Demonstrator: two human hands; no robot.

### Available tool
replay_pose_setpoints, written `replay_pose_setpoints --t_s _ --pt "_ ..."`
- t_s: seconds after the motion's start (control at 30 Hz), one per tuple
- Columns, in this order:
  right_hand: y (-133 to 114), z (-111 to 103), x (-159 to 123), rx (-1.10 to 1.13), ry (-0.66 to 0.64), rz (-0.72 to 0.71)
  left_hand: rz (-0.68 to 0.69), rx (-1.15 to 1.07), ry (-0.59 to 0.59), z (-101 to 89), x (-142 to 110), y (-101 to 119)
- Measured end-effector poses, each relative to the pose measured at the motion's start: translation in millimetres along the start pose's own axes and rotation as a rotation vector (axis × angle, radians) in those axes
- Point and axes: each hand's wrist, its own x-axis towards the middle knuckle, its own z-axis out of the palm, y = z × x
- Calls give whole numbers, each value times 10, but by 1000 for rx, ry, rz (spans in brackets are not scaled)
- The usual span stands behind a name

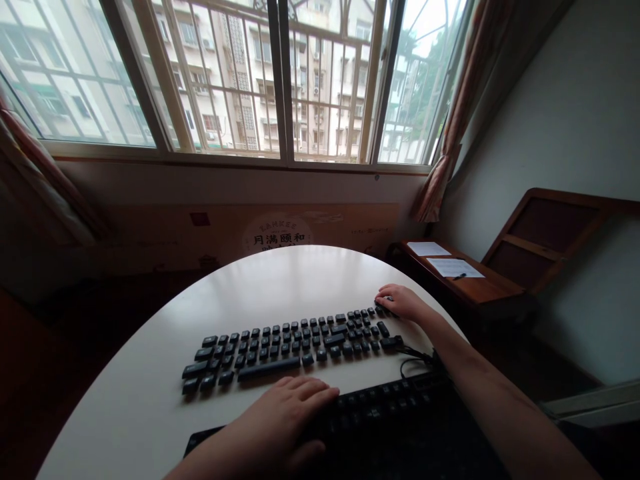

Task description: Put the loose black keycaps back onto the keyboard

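Note:
Loose black keycaps (265, 363) lie on the white round table (150, 360), set out in rows like a keyboard's layout. At the far right end of these rows, my right hand (400, 300) has its fingers closed around a small dark keycap, mostly covered by the fingers. Nearer to me is a black keyboard (380, 405), partly hidden by my left hand and dark against my lap. My left hand (295, 407) lies over its left half, fingers stretched out and palm down. A black cable (413, 363) loops at the keyboard's upper right.
To the right stands a wooden chair (505, 283) with paper sheets (453, 268) and a pen (459, 276) on its seat. Beyond the table, a printed cardboard panel (345, 233) leans under the barred window (325, 93). Curtains (440, 173) hang at both sides.

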Motion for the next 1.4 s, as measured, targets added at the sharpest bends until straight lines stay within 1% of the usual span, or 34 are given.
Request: replay_pose_setpoints --t_s 0.17,0.27,0.4,0.5,0.67,0.8,0.9,0.97,1.07,1.17,1.27,1.4 --pt "10 23 14 -26 -19 24 10 -2 1 12 11 -19" --pt "2 38 18 -45 -42 41 8 -16 10 -9 10 14" --pt "-32 38 15 -68 -59 64 -32 6 -29 -44 4 63" --pt "-52 31 13 -75 -66 81 -28 17 -26 -27 -2 38" --pt "-52 33 13 -67 -66 117 30 0 25 24 -5 -41" --pt "-49 50 22 -25 -39 151 24 -1 16 14 -4 -41" --pt "-42 60 37 43 26 168 9 7 -9 2 0 -23" --pt "-29 57 48 106 99 178 -2 13 -18 -2 3 -7" --pt "-3 29 53 202 249 188 -10 15 0 -16 7 25" --pt "-4 -46 35 278 401 190 1 8 9 -45 5 62" --pt "-51 -206 -11 344 527 177 -15 17 -12 -80 -5 95" --pt "-186 -584 -134 445 676 128 -8 32 -16 -92 -12 100"
